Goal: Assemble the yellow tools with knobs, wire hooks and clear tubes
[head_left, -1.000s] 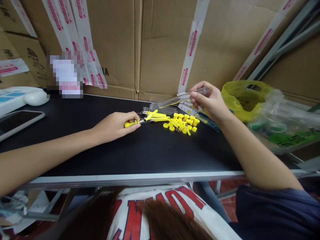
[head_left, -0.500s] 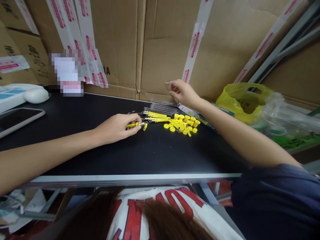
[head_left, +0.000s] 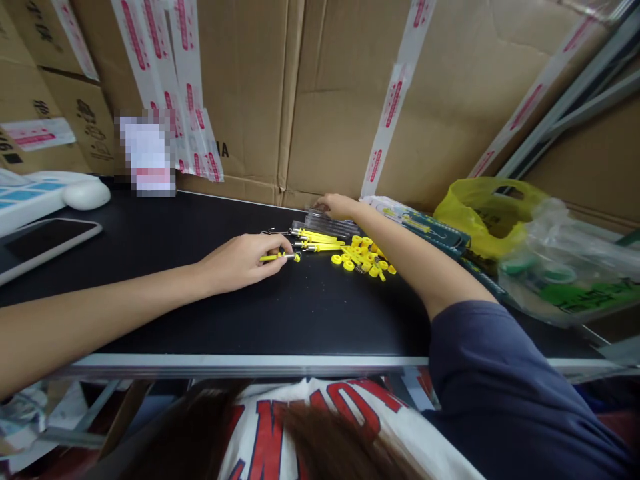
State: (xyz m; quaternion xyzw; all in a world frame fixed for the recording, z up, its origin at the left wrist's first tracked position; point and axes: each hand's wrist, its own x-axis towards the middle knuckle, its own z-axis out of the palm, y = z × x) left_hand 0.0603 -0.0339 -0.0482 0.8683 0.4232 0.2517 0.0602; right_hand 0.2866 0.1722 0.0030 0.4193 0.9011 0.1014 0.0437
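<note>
My left hand (head_left: 247,261) is closed in a pinch on a thin yellow rod (head_left: 271,257) with a metal spring and a small yellow ring at its right end. Just beyond it lie several similar yellow rods (head_left: 320,237) with springs and wire hooks. My right hand (head_left: 339,206) reaches to the back of the table, its fingers curled down at the far end of several clear plastic tubes (head_left: 333,225). They appear to pinch one tube, though the fingertips are partly hidden. Loose yellow caps (head_left: 349,265) are heaped below my right forearm, which covers some of them.
A black table (head_left: 300,320) runs up against cardboard boxes (head_left: 340,100). Green printed packs (head_left: 435,230) lie at right, beside a yellow plastic bag (head_left: 480,220) and a clear bag (head_left: 565,267). A phone (head_left: 45,243) and a white device (head_left: 35,197) are at left.
My right hand has come down from the air in front of the boxes to the clear tubes. The left hand keeps its pinch on the yellow rod. The view has shifted slightly.
</note>
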